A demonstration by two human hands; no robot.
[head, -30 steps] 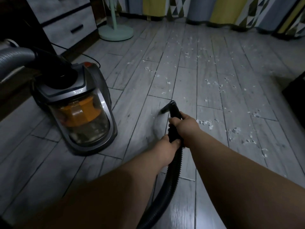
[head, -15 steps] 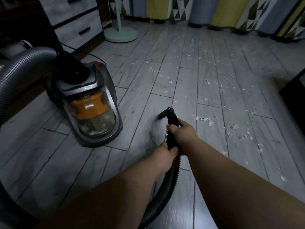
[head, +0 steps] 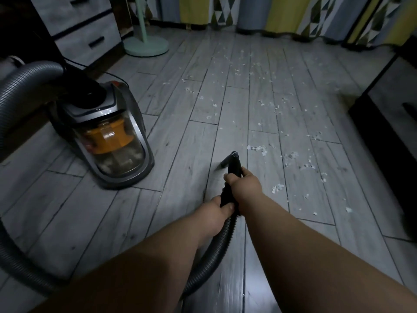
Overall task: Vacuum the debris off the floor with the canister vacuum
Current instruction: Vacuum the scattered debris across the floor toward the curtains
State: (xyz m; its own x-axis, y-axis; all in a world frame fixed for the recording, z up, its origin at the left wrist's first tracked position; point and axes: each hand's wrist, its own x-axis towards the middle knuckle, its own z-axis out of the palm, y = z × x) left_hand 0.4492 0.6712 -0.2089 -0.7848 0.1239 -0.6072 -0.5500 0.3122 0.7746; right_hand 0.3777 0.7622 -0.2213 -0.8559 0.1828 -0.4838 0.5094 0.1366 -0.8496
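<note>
Gripping the black hose handle [head: 233,170] with both the right hand [head: 244,180] and left hand [head: 217,208], nozzle now nearer the debris [head: 257,149] toward the floor's [head: 171,222] right side; canister vacuum [head: 106,134] sitting left, viewpoint having advanced, suction imminent.

Both hands grip the black hose handle [head: 233,175], right hand [head: 244,182] ahead of left hand [head: 216,213]. The canister vacuum [head: 106,136] sits at ten o'clock; white debris [head: 257,149] litters the floor [head: 180,222] toward one o'clock.
</note>
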